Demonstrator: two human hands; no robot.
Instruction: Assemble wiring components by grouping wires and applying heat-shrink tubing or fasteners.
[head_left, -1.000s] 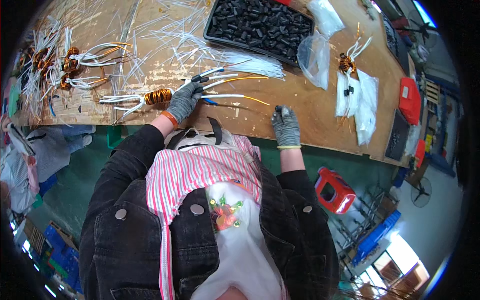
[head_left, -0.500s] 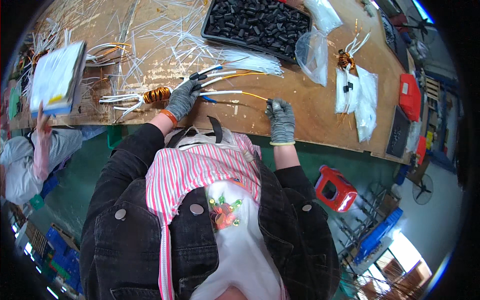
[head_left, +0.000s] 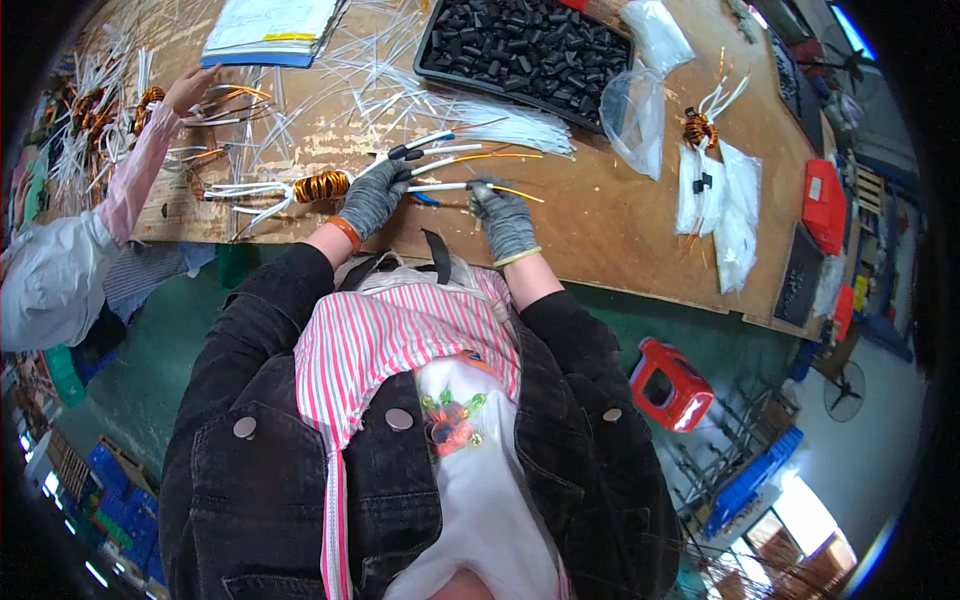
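Two-handed, clasps wires (head_left: 445, 149) in the left hand (head_left: 375, 200), pinches one white sleeve (head_left: 436, 187) with the right hand (head_left: 503, 218); has the coil (head_left: 321, 187) on the bench (head_left: 620, 240), just left of the left hand.

Surface (head_left: 620, 235): brown wood, finish worn and chipped left of centre. Loose thin white strips (head_left: 350, 68) are strewn over the far middle; a neater white bundle (head_left: 515, 125) is laid in front of the black tray (head_left: 470, 88), which is filled with short black pieces. Clear bag (head_left: 633, 125) is set just beside the tray, white packet (head_left: 657, 37) behind it. Flat white packets (head_left: 738, 225) are placed on the right, with a copper coil (head_left: 700, 128) at their far end. More coils (head_left: 90, 105) are clustered far left. Coil with white leads (head_left: 322, 186) is positioned near the front edge; contact with wood can't be confirmed.
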